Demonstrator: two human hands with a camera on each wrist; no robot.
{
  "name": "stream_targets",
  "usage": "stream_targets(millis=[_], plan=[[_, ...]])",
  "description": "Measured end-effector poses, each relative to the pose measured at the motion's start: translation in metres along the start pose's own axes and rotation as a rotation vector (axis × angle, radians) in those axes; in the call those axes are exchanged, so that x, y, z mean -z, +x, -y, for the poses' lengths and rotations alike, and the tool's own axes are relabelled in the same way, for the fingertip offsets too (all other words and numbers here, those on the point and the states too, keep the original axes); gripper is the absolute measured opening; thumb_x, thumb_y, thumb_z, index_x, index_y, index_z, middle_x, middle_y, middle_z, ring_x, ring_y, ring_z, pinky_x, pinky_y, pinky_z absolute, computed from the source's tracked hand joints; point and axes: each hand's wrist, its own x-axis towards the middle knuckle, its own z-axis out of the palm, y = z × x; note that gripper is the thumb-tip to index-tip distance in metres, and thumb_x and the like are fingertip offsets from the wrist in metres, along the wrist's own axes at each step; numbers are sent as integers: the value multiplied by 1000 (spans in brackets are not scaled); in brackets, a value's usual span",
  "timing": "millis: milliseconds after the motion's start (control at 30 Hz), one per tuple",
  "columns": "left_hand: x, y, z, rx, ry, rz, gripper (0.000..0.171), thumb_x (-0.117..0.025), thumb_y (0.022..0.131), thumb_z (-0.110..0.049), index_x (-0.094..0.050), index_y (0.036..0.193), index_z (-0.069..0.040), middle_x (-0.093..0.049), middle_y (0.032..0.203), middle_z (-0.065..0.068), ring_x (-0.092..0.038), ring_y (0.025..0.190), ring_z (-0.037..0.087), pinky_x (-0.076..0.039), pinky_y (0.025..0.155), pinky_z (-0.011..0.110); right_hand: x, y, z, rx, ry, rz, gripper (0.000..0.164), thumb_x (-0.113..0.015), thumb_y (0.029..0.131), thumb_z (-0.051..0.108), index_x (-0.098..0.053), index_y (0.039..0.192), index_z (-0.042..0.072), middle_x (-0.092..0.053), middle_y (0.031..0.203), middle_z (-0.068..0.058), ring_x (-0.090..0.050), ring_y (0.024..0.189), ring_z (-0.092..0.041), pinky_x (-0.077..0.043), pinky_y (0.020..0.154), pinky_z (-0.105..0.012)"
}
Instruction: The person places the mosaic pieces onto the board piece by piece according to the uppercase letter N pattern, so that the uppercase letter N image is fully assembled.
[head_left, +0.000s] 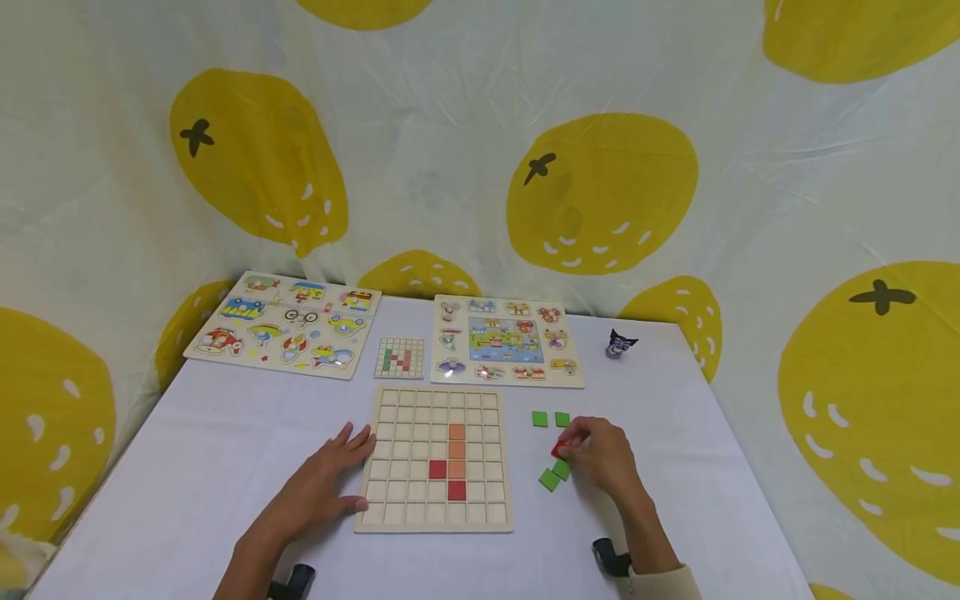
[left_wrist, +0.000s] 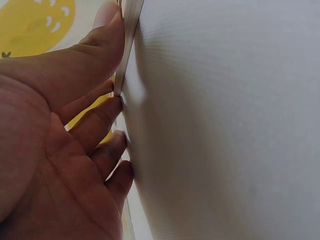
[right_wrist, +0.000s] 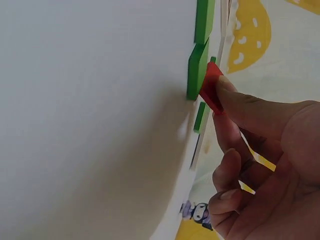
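Red tile: one, square, pinched between thumb and finger of my right grip, to the right of the grid board; it is tilted.
Right grip: clamped on the red tile, just by the nearer green pair; the remaining fingers bend in toward the palm.
Left grip: fingers apart and mostly straight, resting along the left edge of the grid board, thumb at the near end of that edge.
Grid board: pale, square-celled, flat on the surface, between my two grips.
Orange tiles: three, in one column of the grid board, each in the cell next to the last.
Seated red tiles: two; one left of the nearest orange tile, one directly below it.
Green tiles: four, right of the grid board; two side by side with a gap, two nearer me, touching and turned askew.
Pattern card: small, gridded, green and red marks, behind the grid board.
Puzzle boards: vehicle one at back left, picture-centred one right of the card.
Figurine: small, dark and purple, at back right.
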Motion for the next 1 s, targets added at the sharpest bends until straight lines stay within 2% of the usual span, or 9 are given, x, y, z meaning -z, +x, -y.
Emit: stream_targets(millis=[300,533,733,1000], plan=[[0,-2,1,-4,6,-14,92,-89,70,-26,-45,150,-13,-35,161,2,-21,153,35,-26,119,61,-16,-10,27,73,101,-41,18,-82,81,15,-69,92,23,-60,76,2,-49,68,-18,-39,52,-26],[-1,-2,1,-2,-11,-13,93,-89,70,-25,-45,150,-13,-35,161,2,-21,153,35,-25,119,61,-39,-16,55,165,122,-49,20,-84,79,19,-68,87,27,-59,71,7,-48,66,-15,-36,55,-25],[-2,-1,1,6,-2,4,93,-89,70,-26,-44,151,-14,-33,162,0,-19,154,35,-25,119,61,-56,-20,81,204,151,11,19,-84,80,23,-66,86,27,-60,71,9,-50,70,-14,-40,56,-24],[0,0,-1,14,-1,9,93,-89,71,-27,-43,151,-15,-33,162,0,-19,154,34,-23,120,60,-78,-18,108,277,167,81,17,-82,82,23,-65,84,25,-63,71,12,-56,77,-10,-44,64,-27]])
